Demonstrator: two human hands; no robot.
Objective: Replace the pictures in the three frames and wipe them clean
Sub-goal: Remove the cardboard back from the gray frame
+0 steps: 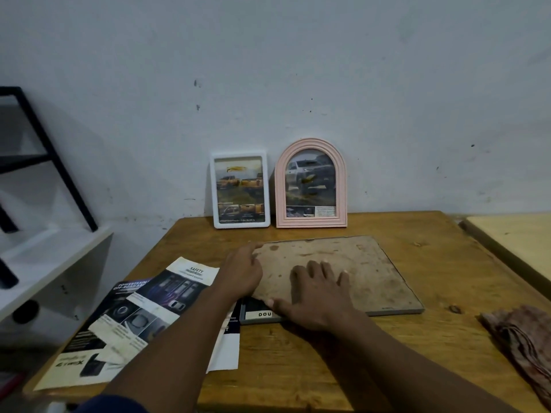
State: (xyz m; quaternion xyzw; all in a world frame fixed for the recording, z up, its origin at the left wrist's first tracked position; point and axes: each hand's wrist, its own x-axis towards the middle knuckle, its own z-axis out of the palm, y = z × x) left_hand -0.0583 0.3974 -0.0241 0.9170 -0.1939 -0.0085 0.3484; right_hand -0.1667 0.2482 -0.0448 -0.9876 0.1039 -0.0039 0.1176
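Observation:
A large grey frame (396,310) lies face down on the wooden table (298,362), its stained brown backing board (366,269) on top. My left hand (243,271) rests on the board's left edge, fingers reaching toward the far left corner. My right hand (316,296) lies flat on the board near its front left, fingers spread, thumb at the front edge. A paper with dark print (256,312) shows under the board's front left corner. A white rectangular frame (240,189) and a pink arched frame (311,183) stand against the wall, each holding a car picture.
Car brochure sheets (134,317) lie spread on the table's left side, partly under my left forearm. A crumpled brownish cloth (524,338) sits at the right edge. A white shelf with a black metal frame (44,180) stands to the left; a pale tabletop (518,234) adjoins on the right.

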